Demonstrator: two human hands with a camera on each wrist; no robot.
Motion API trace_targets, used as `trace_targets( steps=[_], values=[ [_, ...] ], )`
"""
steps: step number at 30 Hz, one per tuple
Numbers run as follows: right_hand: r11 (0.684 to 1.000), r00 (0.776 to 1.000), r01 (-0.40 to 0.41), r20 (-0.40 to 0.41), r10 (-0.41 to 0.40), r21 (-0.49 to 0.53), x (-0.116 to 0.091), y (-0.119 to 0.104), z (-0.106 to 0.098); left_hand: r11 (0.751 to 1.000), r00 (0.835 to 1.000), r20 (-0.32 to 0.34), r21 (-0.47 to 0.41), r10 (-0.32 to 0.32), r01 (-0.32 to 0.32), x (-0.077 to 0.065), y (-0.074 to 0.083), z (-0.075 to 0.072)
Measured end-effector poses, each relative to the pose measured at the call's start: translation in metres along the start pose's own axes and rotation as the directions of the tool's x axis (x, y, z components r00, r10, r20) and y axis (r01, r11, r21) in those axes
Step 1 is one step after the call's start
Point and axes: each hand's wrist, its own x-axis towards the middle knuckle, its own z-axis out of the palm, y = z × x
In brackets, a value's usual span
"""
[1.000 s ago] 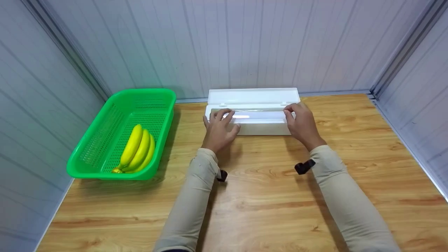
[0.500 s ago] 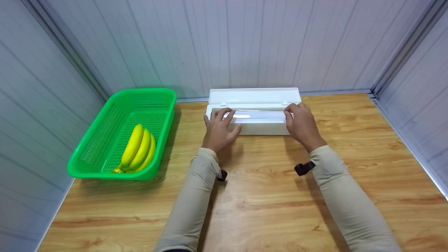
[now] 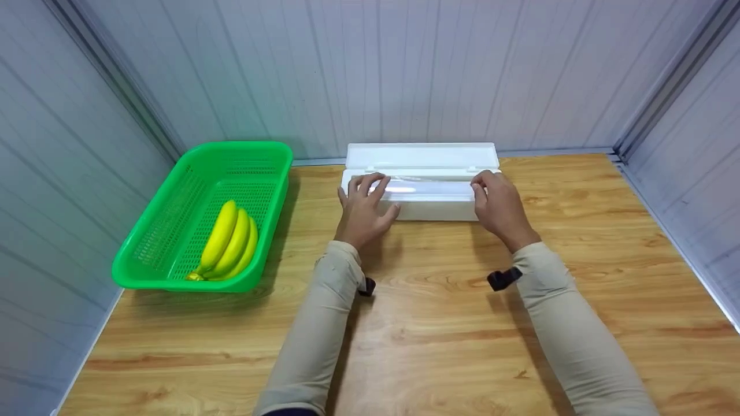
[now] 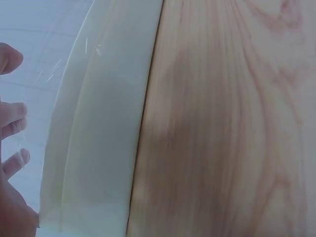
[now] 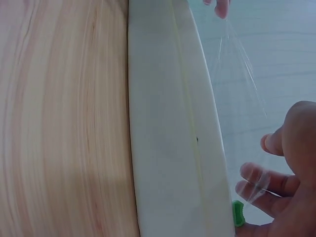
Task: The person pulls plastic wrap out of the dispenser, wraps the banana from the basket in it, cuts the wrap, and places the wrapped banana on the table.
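A long white plastic-wrap dispenser box (image 3: 436,211) lies near the back wall with its lid (image 3: 422,156) raised. Clear plastic wrap (image 3: 430,189) stretches across its opening between my hands. My left hand (image 3: 364,211) is over the box's left end, fingers spread and bent, the thumb apart from them. In the left wrist view, wrap touches the fingertips (image 4: 19,109). At the right end, my right hand (image 3: 502,207) pinches the wrap with thumb and index finger; folds of it lie over other fingers (image 5: 252,190). A small green piece (image 5: 238,213) shows beside that hand.
A green basket (image 3: 124,271) stands at the left, holding a bunch of yellow bananas (image 3: 228,242). Panel walls (image 3: 404,75) close off the back and sides of the wooden table (image 3: 433,335). Black wrist cameras (image 3: 504,278) jut from the sleeves.
My left fingers have risen slightly, and the near-transparent edge of the wrap between the hands is a little higher. The right hand keeps its pinch; box, basket and bananas stay put.
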Motion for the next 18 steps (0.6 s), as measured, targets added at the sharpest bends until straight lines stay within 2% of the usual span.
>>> trace_targets(
  steps=[7,12,15,18],
  values=[
    [0.996,0.999,-0.028,-0.019,0.03,0.082,0.0024,-0.0016,-0.0015,1.0,1.0,-0.018,-0.014,0.017,-0.017,-0.0008,-0.0019,-0.0002],
    [0.989,0.999,-0.042,-0.026,0.047,0.144,0.003,-0.001,-0.0023,0.997,0.998,-0.053,-0.078,0.021,-0.026,-0.0016,-0.0028,-0.0002],
    [0.985,0.999,-0.038,-0.027,0.043,0.17,0.0026,-0.0011,-0.0037,0.995,0.996,-0.092,-0.095,0.011,-0.02,-0.002,-0.0024,0.0012],
    [0.982,0.999,-0.04,-0.019,0.044,0.182,0.0025,-0.0007,-0.0047,0.995,0.987,-0.158,-0.095,-0.017,0.002,-0.0013,-0.0017,0.0054]
  ],
)
